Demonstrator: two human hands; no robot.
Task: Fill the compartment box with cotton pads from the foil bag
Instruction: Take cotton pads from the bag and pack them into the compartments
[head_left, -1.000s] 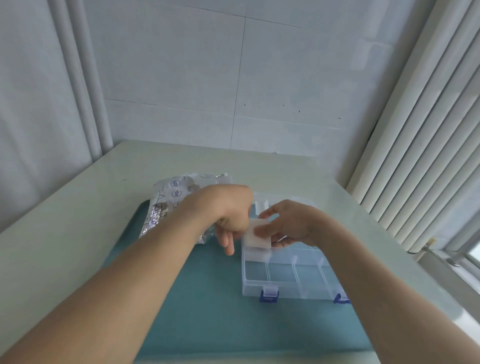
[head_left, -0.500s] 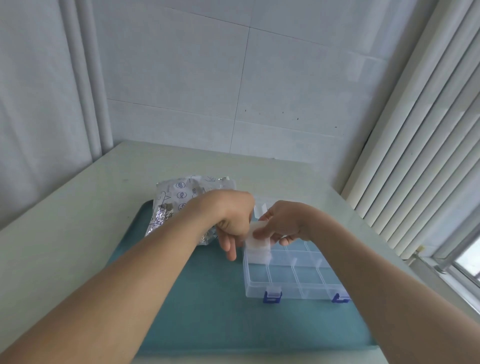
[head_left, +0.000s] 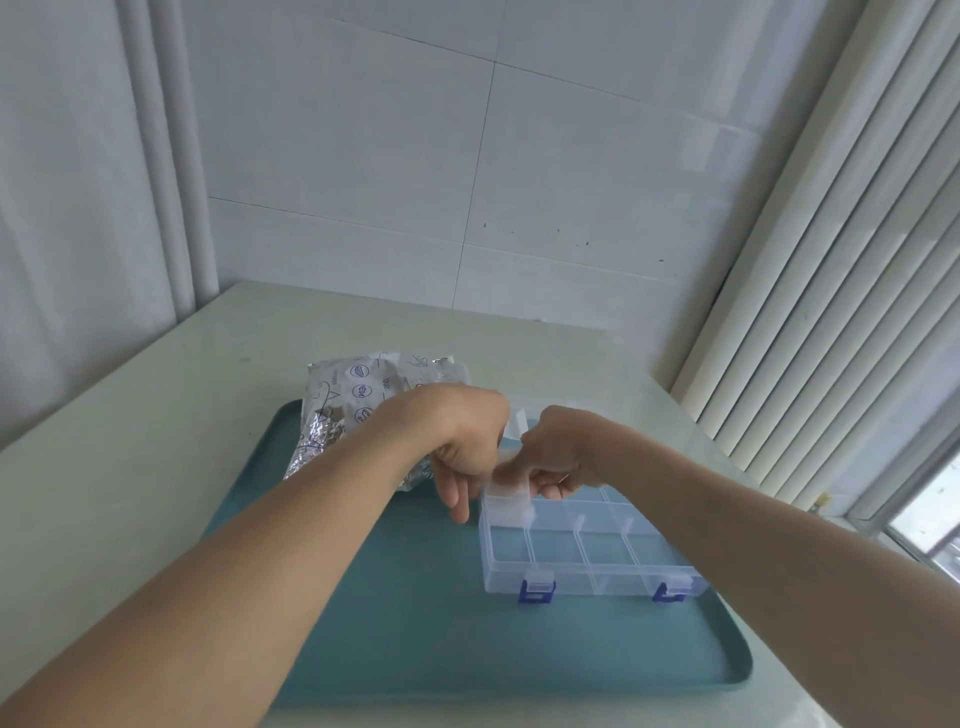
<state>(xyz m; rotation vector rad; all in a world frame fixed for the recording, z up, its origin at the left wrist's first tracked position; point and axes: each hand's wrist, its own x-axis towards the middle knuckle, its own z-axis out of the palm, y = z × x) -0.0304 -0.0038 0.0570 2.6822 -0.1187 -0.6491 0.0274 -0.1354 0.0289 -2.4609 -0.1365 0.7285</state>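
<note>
A clear compartment box (head_left: 582, 571) with blue latches sits open on the teal tray (head_left: 415, 623). A stack of white cotton pads (head_left: 506, 501) sits in its left middle compartment, reaching above the rim. My right hand (head_left: 563, 449) curls over the stack from above, fingertips on the pads. My left hand (head_left: 465, 449) is beside the stack on its left, fingers pointing down, thumb and fingers at the pads' edge. The crumpled foil bag (head_left: 353, 400) lies behind my left arm, partly hidden.
The tray lies on a pale table (head_left: 130, 441) in a corner of tiled walls. Vertical blinds (head_left: 831, 260) hang to the right, and a window sill (head_left: 909, 525) shows at the far right. The box's near compartments hold nothing.
Both hands lowered the stack of pads from just above the box down into the left middle compartment. The camera tilted slightly.
</note>
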